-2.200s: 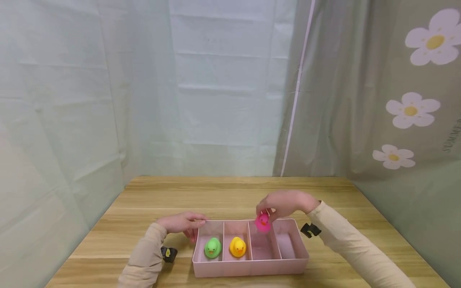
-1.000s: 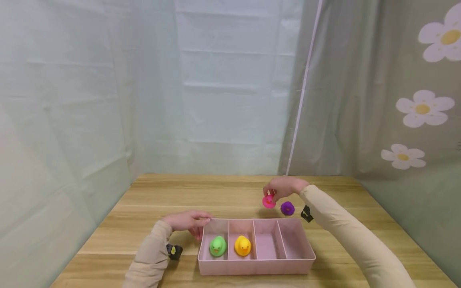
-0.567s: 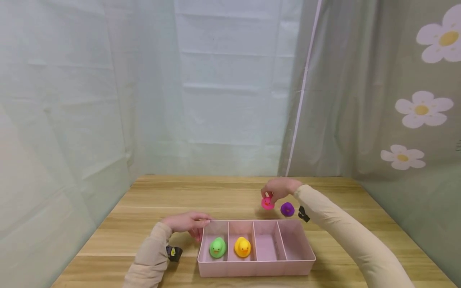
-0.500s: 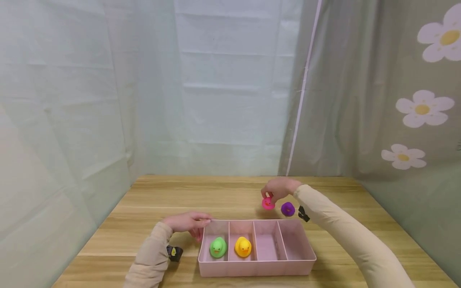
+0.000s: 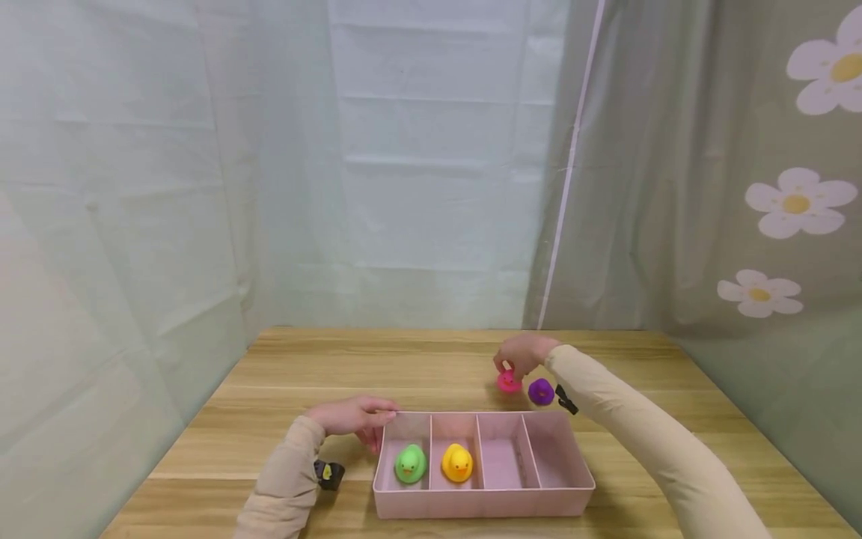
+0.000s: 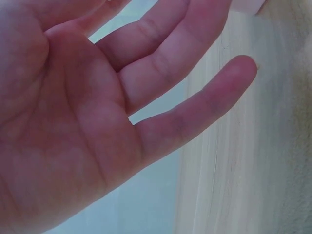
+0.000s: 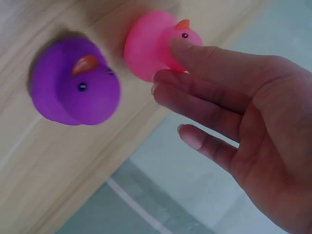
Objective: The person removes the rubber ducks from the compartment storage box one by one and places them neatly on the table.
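My right hand [image 5: 524,355] is over the table behind the box, its thumb and fingertips pinching a pink rubber duck [image 7: 146,45]. In the right wrist view the thumb lies on the duck's head, and the duck sits close on the wood. Just to the right of it stands a purple rubber duck [image 5: 542,392], untouched. My left hand [image 5: 346,417] rests at the back left corner of the pink divided box [image 5: 485,503], fingers on the rim. Its little finger [image 6: 200,112] stretches out loosely in the left wrist view. A green rubber duck [image 5: 410,464] and a yellow one [image 5: 457,463] sit in the box's two left compartments.
The box stands near the front of the wooden table [image 5: 377,367], with no duck in its two right compartments. Hanging sheets [image 5: 431,224] enclose the back and sides. Black wrist mounts [image 5: 329,474] project from both sleeves.
My right hand has carried the pink duck from over the third compartment back onto the table beyond the box, uncovering the purple duck. Lately it shifted slightly right. The left hand stays at the corner.
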`<state>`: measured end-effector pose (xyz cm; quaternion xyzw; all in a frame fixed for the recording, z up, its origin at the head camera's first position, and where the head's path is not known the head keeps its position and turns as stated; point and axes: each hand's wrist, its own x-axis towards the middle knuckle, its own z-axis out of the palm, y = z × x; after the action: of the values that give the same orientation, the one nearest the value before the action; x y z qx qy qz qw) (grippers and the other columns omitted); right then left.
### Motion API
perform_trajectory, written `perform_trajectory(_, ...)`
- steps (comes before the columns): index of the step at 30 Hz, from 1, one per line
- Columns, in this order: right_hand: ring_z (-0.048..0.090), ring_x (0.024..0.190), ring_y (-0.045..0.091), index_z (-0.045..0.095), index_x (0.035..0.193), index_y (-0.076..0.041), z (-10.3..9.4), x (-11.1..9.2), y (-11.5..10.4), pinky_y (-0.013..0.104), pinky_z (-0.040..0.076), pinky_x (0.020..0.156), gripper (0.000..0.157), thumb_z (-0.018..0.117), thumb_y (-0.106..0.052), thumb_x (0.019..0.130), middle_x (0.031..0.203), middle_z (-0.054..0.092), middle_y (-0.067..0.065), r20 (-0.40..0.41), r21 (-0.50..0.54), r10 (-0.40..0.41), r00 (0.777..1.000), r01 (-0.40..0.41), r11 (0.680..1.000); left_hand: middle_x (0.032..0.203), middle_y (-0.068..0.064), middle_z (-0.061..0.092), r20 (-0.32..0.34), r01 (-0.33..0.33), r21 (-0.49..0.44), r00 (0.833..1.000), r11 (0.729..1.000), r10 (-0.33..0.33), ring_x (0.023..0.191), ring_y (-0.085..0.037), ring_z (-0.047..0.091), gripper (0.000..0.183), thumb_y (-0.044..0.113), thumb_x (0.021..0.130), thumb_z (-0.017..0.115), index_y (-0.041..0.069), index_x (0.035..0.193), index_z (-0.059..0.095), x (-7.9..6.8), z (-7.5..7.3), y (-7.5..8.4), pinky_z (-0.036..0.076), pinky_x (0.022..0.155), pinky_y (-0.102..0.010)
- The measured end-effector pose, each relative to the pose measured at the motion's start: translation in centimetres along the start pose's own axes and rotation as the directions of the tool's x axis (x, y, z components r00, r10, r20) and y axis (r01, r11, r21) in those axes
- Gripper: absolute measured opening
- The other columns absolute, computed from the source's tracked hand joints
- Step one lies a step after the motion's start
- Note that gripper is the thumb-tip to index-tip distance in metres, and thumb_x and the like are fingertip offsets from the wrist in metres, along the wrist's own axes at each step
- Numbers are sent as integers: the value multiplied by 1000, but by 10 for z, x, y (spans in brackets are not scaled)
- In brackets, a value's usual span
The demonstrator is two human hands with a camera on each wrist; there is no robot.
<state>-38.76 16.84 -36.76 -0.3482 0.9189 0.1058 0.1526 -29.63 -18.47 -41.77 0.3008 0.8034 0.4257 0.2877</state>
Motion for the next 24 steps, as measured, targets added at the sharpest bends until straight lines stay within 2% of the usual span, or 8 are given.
perform_trajectory(6,48,56,6,66,92,-9,8,0,3,17,40,52,17,73,-1,79,74,55,-4,38,94,-14,999,10,996,103,-19,69,13,4,-12,1000,1000,-4,73,-17,67,41,26,104,42,-1,133,52,2,1,-3,58,73,-38)
perform_trajectory(9,48,55,6,64,92,-8,8,0,1,17,40,52,19,72,2,78,77,57,-1,34,110,-20,999,16,994,101,-19,68,12,-5,-6,1000,1000,5,74,-19,68,41,25,105,42,-2,133,52,2,1,-2,58,73,-40)
perform_trajectory(14,50,57,6,63,93,-11,7,0,1,17,42,54,21,74,0,78,80,57,-1,43,111,-7,999,2,994,104,-24,67,9,-16,1,1000,1000,16,76,-26,68,41,24,105,41,-3,134,50,2,-1,0,57,74,-46)
perform_trajectory(19,50,64,8,59,97,-14,9,3,1,19,42,59,29,74,1,77,82,55,-3,42,115,3,999,-8,993,99,-23,67,6,-10,-1,1000,1000,10,75,-22,67,41,25,105,41,-3,134,50,3,-2,-2,58,75,-46)
perform_trajectory(24,47,70,10,57,95,-15,17,6,3,19,38,60,32,72,4,75,80,55,-3,-11,70,-32,999,33,997,102,-20,67,4,9,-2,1000,1000,-9,75,-17,66,42,27,104,42,-1,135,50,3,-4,-6,58,75,-42)
